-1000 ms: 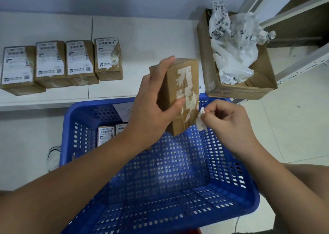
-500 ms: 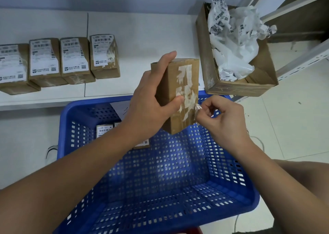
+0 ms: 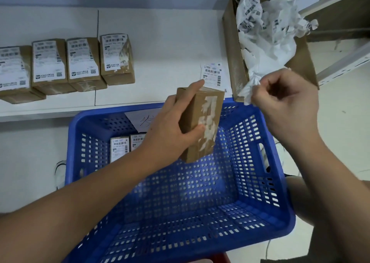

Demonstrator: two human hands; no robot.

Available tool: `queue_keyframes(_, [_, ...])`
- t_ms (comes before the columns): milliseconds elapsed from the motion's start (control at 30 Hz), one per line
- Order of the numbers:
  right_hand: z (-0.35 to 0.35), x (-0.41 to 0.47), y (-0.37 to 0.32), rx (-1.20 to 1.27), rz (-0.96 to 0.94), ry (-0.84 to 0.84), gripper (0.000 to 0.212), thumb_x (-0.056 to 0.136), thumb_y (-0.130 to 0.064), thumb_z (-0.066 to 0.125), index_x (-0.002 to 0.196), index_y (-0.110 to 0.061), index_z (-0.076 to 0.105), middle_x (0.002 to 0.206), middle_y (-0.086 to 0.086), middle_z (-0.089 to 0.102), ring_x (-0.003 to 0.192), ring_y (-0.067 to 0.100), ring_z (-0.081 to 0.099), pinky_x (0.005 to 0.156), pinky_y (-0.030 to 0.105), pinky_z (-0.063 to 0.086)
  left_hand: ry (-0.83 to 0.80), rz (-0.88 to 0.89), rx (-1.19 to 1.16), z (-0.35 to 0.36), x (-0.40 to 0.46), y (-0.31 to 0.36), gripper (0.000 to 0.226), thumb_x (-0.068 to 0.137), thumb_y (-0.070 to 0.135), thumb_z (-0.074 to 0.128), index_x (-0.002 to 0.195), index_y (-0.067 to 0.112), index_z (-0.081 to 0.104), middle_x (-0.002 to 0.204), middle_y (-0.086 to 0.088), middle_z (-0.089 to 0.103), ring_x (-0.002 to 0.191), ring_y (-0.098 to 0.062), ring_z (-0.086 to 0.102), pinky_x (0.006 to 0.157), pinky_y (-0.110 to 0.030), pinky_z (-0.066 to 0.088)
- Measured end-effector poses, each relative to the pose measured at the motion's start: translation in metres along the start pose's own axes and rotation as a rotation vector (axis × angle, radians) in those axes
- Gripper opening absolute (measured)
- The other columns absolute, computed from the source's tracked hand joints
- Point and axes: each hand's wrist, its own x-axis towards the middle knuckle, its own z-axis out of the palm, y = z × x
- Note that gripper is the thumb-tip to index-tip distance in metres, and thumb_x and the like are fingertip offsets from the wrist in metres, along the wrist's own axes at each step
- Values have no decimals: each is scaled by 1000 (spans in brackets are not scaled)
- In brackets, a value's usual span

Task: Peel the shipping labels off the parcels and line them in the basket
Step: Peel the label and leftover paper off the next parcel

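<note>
Left hand (image 3: pixel 170 130) grips parcel (image 3: pixel 202 122) above basket (image 3: pixel 280 212); right hand (image 3: pixel 286 104) pinches label scrap (image 3: pixel 250 88).

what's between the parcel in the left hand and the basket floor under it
Nothing visible. The left hand holds the parcel above bare floor of the blue basket; the two parcels already in the basket stand at its far-left corner.

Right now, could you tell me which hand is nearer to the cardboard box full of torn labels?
Right. The right hand, pinching a label scrap, sits at the cardboard box's near corner; the left hand grips the parcel over the basket.
</note>
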Motion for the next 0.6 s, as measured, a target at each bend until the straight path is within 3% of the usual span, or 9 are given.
queue_keyframes(167, [10, -7, 35, -146, 56, -128, 8, 91, -14, 72, 97, -18, 68, 78, -5, 69, 74, 7, 63, 75, 15, 50, 73, -59, -141, -5, 9, 2, 87, 95, 28, 73, 150, 66, 18, 142, 9, 47, 129, -11, 53, 106, -47, 54])
queue_keyframes(267, [11, 3, 52, -192, 54, -70, 5, 94, -18, 71, 99, -18, 72, 83, -7, 71, 79, 9, 66, 78, 16, 51, 110, -70, -189, -8, 15, 4, 87, 96, 27, 73, 153, 63, 18, 144, 7, 48, 131, -15, 54, 106, -50, 53])
queue_keyframes(467, [4, 63, 96, -328, 64, 182, 14, 95, -22, 65, 100, -14, 75, 93, 3, 73, 86, 20, 67, 85, 37, 54, 141, -113, -237, -11, 16, 3, 90, 95, 27, 73, 151, 67, 15, 145, 15, 47, 133, -9, 52, 109, -51, 51])
queue_keyframes(600, [12, 105, 110, -516, 25, 135, 17, 95, -22, 62, 102, -13, 75, 97, 10, 69, 86, 24, 64, 77, 31, 48, 145, -134, -261, -14, 16, 1, 91, 94, 26, 73, 149, 69, 16, 147, 13, 47, 133, -13, 55, 108, -53, 51])
